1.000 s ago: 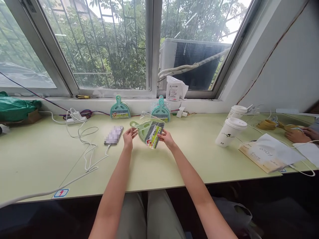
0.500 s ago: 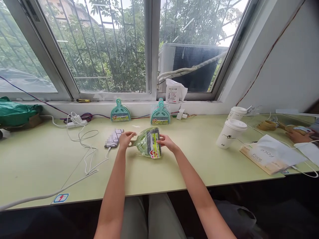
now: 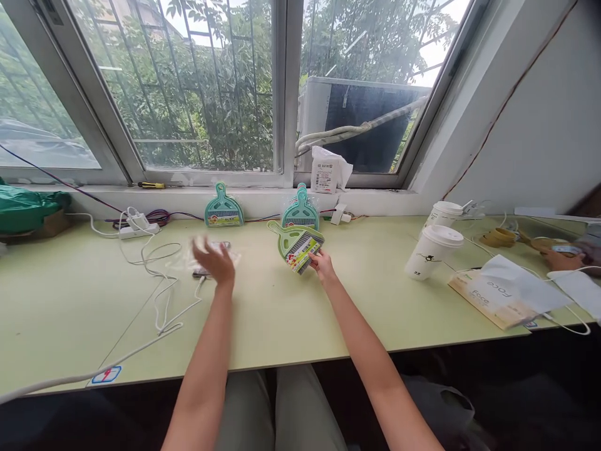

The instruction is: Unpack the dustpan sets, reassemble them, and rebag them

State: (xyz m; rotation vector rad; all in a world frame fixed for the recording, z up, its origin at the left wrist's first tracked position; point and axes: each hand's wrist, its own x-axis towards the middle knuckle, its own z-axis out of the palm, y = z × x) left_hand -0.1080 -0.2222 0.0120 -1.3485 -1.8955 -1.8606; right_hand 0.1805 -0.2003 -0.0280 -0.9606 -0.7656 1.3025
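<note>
Green dustpan [image 3: 290,240] and grey brush [image 3: 305,252] tilted in the right hand [image 3: 322,264], clamped at the bristle end; the handle [image 3: 273,227] slanted away toward the left. The left hand [image 3: 213,262], fingers spread, was well apart, near clear film [image 3: 235,257].

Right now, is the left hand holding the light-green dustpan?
No, only the right hand grips the light-green dustpan; the left hand is apart.

Open desk [image 3: 277,326] is being left in front of the held dustpan [image 3: 292,239]; passage is being blocked leftward by cable [image 3: 56,383], rightward by cups [image 3: 429,255].
</note>
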